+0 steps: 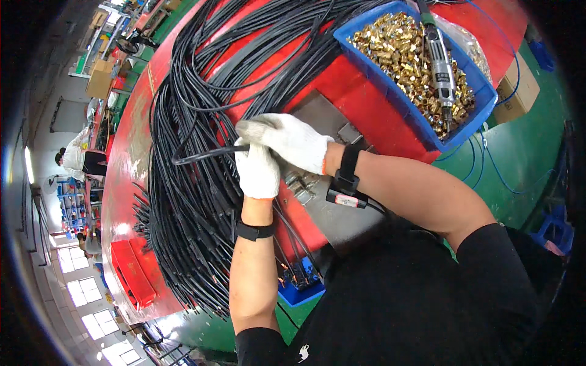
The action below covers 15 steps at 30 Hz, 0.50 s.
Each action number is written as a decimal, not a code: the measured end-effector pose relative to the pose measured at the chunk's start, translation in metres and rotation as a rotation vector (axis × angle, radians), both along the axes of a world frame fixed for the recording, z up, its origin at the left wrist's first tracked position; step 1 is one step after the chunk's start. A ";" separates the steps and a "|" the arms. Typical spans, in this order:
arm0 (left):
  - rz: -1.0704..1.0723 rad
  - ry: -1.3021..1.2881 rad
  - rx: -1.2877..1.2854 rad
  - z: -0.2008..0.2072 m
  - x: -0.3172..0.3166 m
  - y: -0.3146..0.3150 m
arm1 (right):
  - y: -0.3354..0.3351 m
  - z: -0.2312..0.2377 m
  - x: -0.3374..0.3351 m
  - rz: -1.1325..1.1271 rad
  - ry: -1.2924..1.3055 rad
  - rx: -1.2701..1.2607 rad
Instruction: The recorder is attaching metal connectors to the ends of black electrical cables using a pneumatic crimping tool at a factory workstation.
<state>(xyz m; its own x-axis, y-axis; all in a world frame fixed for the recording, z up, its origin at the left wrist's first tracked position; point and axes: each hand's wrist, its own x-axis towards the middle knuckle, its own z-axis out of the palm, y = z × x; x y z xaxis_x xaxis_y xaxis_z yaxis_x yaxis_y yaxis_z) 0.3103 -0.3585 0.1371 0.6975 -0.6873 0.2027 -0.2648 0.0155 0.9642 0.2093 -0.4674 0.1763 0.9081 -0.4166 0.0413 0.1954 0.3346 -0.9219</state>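
Both my hands wear white knit gloves and meet above the near part of a large bundle of black cables (195, 189). My left hand (259, 172) is closed around one black cable (204, 155), which loops out to the left. Pressed against it from above is my right hand (287, 137), its fingers closed at the same cable where it enters the gloves. The part of the cable inside the hands is hidden. Just below them, a grey metal plate (342, 213) carries small metal fixtures (300, 186).
A blue bin (397, 100) of brass fittings (390, 52) stands at the far right, a power screwdriver (438, 61) lying across it. The red table (137, 177) also holds a red tray (133, 272). A small blue box (299, 296) sits below my hands. People are in the background left.
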 end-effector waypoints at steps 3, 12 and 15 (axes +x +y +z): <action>-0.083 0.129 -0.080 -0.007 0.000 -0.008 | -0.011 -0.014 0.002 0.015 0.031 0.008; -0.052 0.364 -0.283 -0.020 -0.015 -0.005 | -0.013 -0.004 -0.007 0.073 0.133 -0.193; 0.158 0.073 0.036 0.029 -0.035 -0.012 | -0.022 0.000 -0.019 0.013 0.095 -0.155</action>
